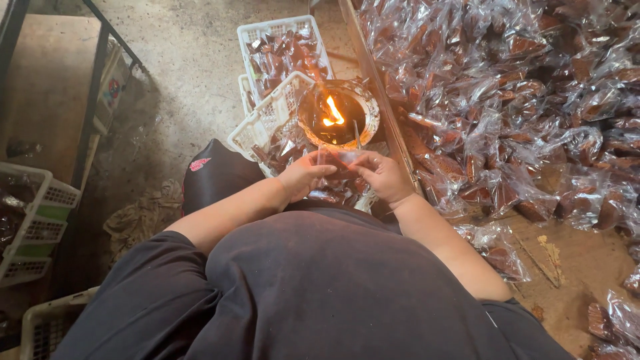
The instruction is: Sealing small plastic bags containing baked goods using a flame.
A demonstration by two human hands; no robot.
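Note:
My left hand (pixel 303 177) and my right hand (pixel 381 175) pinch the two sides of one small clear plastic packet (pixel 340 160) with brown pieces inside. I hold it level, just in front of a round metal pot (pixel 339 115) in which an orange flame (pixel 333 113) burns. The packet's top edge is nearest the flame. My dark shirt fills the bottom of the view and hides my lap.
A big heap of clear packets of brown pieces (pixel 520 100) covers the table on the right. White plastic baskets (pixel 277 50) with more packets stand behind the pot. Other white baskets (pixel 37 220) sit on the concrete floor at left, by a metal frame (pixel 93 113).

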